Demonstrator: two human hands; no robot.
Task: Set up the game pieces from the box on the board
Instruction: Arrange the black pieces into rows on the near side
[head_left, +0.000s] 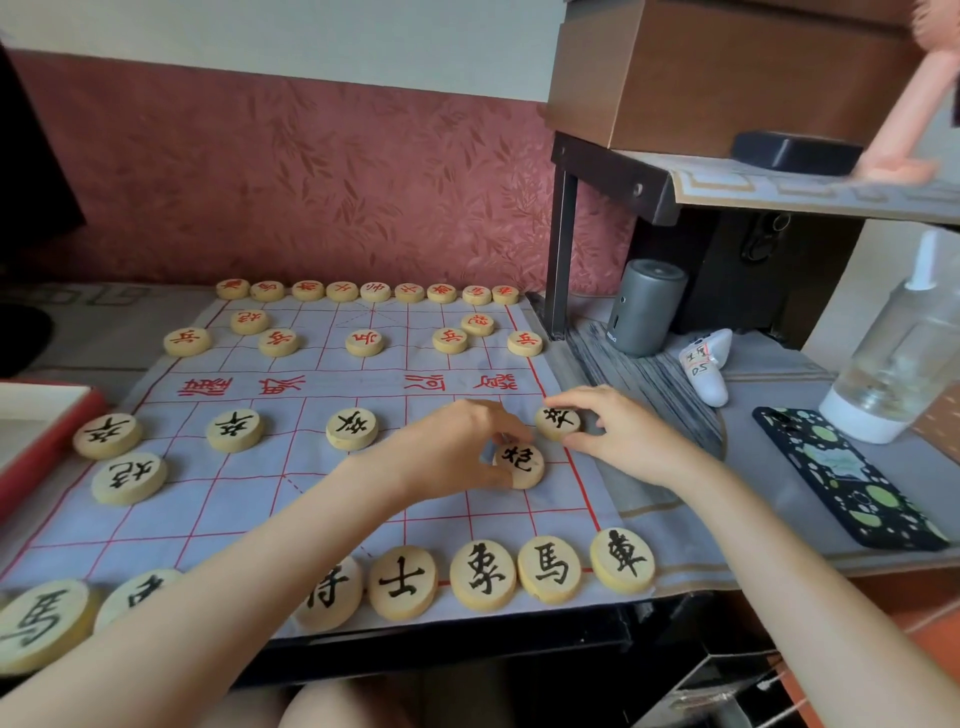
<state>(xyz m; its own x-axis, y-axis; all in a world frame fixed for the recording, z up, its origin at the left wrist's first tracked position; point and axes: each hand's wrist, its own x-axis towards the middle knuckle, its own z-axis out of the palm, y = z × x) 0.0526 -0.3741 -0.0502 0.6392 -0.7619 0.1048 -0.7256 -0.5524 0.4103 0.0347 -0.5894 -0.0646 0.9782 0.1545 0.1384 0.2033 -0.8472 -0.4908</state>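
Your left hand pinches a black cannon piece by its rim, near the right edge of the cloth board. Your right hand pinches a black soldier piece just beyond it, at that edge. These wooden discs look light, rigid and smooth. Hold them by the rim, thumb opposite fingers.

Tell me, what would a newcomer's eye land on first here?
Two bare hands meet over the right side of the white cloth board. The left hand pinches a round wooden piece with a black character, and the right hand pinches a second piece just beyond it, at the board's edge. Next come the red-lettered pieces along the far side and the black-lettered pieces along the near side.
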